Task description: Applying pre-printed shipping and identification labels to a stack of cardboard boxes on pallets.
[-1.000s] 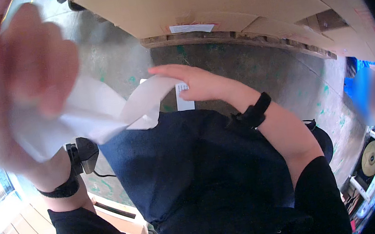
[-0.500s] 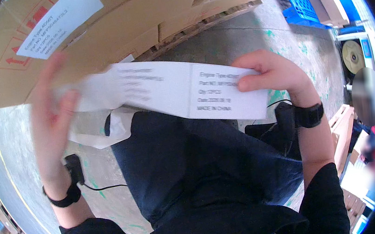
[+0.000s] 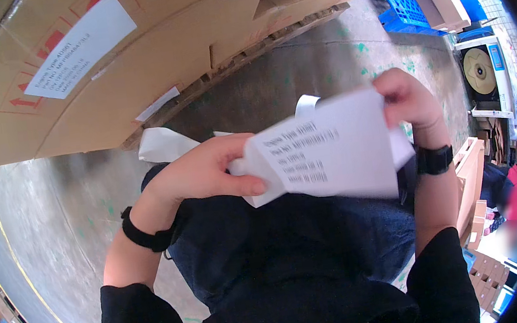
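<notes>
A strip of white printed labels [image 3: 337, 145] is stretched between my hands above my lap. My left hand [image 3: 211, 170] pinches its left part between thumb and fingers, where the strip creases. At the strip's upper right corner, my right hand [image 3: 411, 99] is closed on the edge, its fingertips partly hidden behind the paper. A loose white tail [image 3: 165, 144] of the strip shows beyond my left wrist, and a small curl of paper [image 3: 307, 104] stands up behind the labels. On the large cardboard carton [image 3: 148, 52] in front sits a stuck white label [image 3: 80, 48].
The carton rests on a wooden pallet [image 3: 245, 50], with a small white slip [image 3: 158, 104] low on its side. A blue plastic crate [image 3: 407, 4] stands at the far right, near a white machine with a round disc [image 3: 479, 70]. Another person [image 3: 511, 195] is at the right edge.
My left hand has moved right, away from the carton side and toward my right hand. The strip, earlier stretched wide, is now folded shorter. My right hand has shifted slightly right.
</notes>
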`<state>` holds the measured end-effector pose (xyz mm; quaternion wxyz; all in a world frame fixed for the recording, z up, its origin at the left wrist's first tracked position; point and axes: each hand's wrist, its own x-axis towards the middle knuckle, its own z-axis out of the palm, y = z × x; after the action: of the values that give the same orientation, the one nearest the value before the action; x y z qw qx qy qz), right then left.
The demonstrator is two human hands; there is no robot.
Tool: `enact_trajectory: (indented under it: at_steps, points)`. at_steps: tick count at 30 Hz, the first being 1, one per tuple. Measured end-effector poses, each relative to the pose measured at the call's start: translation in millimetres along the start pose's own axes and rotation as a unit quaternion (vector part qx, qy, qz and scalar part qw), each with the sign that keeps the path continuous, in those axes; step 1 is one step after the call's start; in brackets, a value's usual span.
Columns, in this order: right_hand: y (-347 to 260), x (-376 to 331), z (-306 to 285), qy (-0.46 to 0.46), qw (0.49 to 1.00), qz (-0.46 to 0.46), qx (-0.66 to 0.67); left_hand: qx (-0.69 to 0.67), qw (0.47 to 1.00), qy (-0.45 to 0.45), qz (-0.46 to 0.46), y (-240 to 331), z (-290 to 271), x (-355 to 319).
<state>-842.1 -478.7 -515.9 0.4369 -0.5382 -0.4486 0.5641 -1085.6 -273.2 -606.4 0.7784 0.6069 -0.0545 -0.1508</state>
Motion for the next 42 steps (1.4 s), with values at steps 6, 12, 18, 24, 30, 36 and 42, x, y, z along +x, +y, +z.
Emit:
enact_trajectory:
  at_steps: [6, 12, 18, 24, 30, 36, 42]
  points:
    - [49, 6, 37, 0.451, 0.845, -0.073, -0.279, -0.15, 0.932, 0.329, -0.039, -8, 27, -18]
    - [87, 28, 100, 0.226, 0.92, 0.139, 0.288, -0.046, 0.955, 0.29, -0.047, -1, 61, 9]
    - [100, 14, 90, 0.306, 0.881, 0.0, 0.362, -0.037, 0.944, 0.327, -0.042, -13, 71, 24]
    - [82, 13, 75, 0.309, 0.904, -0.21, -0.207, 0.034, 0.906, 0.42, 0.032, -35, 58, 36]
    - [109, -4, 61, 0.276, 0.947, -0.06, -0.153, 0.062, 0.944, 0.323, 0.023, -60, 54, 81]
    - [135, 7, 61, 0.343, 0.939, -0.008, -0.007, 0.094, 0.951, 0.293, -0.042, -78, 50, 72]
    - [141, 8, 72, 0.267, 0.96, 0.026, -0.076, 0.071, 0.954, 0.276, -0.094, -92, 38, 72]
